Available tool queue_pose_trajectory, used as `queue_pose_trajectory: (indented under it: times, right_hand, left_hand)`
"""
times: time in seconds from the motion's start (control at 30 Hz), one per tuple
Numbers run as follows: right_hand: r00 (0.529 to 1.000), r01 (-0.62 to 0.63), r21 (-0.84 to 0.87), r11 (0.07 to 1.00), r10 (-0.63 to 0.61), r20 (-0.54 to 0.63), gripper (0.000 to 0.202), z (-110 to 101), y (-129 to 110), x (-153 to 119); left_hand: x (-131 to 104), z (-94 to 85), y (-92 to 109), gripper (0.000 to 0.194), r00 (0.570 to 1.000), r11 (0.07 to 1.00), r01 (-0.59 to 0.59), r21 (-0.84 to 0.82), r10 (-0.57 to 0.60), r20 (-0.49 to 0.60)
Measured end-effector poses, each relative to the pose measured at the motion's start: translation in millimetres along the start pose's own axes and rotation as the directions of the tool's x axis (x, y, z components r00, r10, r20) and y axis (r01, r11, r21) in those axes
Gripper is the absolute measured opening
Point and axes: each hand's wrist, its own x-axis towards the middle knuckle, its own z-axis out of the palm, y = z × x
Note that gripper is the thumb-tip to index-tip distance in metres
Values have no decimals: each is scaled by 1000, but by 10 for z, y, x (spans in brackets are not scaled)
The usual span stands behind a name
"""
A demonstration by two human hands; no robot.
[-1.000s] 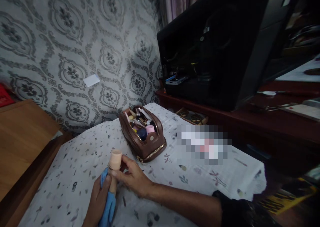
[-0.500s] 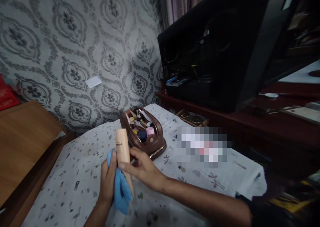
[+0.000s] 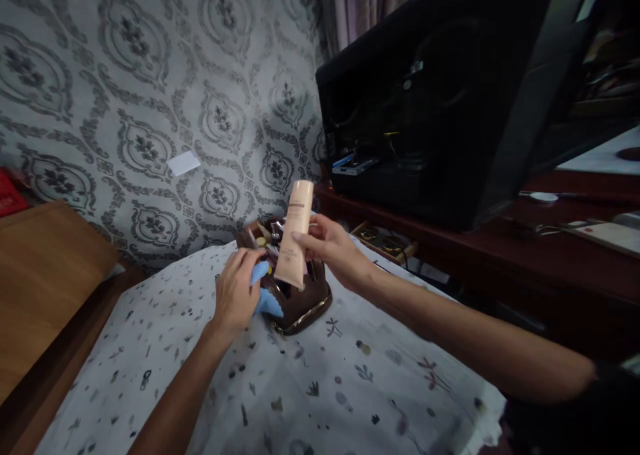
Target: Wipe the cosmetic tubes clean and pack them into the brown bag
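Note:
Between the thumb and fingers of my right hand (image 3: 337, 249) is a beige squeeze tube (image 3: 295, 238), tilted with its wider flat end down. It hangs over the open brown makeup bag (image 3: 300, 308), covering part of the opening. My left hand (image 3: 237, 291) is closed on a light blue cloth (image 3: 267, 301) at the bag's near left side. Small cosmetics show inside the bag, among them a yellowish round item (image 3: 261, 241). The rest of the contents are hidden behind the tube and my hands.
Under the bag lies a white printed sheet (image 3: 320, 388). A wooden panel (image 3: 50, 268) stands at the left. To the right, a black screen-like cabinet (image 3: 425, 121) rests on a dark red desk (image 3: 520, 241), with an open drawer (image 3: 383, 241) below it. Patterned wallpaper (image 3: 150, 75) is behind.
My right hand has lifted the tube away from the cloth, up and right over the bag. My left hand, keeping the cloth, has moved up to the bag's edge.

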Motion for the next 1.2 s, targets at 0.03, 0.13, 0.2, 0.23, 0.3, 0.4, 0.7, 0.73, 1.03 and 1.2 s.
queue_pose_trajectory:
  times: [0.03,0.13,0.2,0.23,0.3,0.4,0.7,0.73,1.03,1.2]
  right_hand:
    - [999,39,-18,999,-40,-35,48,-31,-38,68]
    - [982,162,-76,984,-168,-83,58,-84,-131,257]
    - [972,209,-82,974,-216,-89,58,-90,-143,372]
    - [971,216,-75,974,-222,-88,54,-86,-127,426]
    - [978,195,-64,979,-198,-59,42,-71,-53,528]
    - [985,170,-96,981,-170,9,31,-45,120,662]
    - [791,596,-475,647,-370,488,22,-47,428,974]
    - [757,641,-493,589,-375,536,21,-55,439,1004]
    - [558,780,-487,393,-85,825,30,-84,398,1123]
    - [465,840,-509,186,234,854,35,0,312,1153]
  left_hand:
    - [67,5,-39,42,999,997,-31,76,28,38]
    - [216,20,-129,45,977,984,-88,158,55,204]
    - [257,18,-152,43,961,981,-96,168,47,273]
    - [262,11,-153,43,957,980,-90,178,36,287]
    - [251,-9,-138,41,956,977,-70,202,8,293]
    - [215,-32,-109,36,953,975,-45,216,-23,303]
    - [104,34,-223,30,975,992,-45,115,19,222]
    - [96,42,-233,30,976,993,-44,107,21,215]
    - [93,78,-234,25,983,996,-50,71,36,182]
    - [93,75,-240,26,979,997,-39,70,24,204]
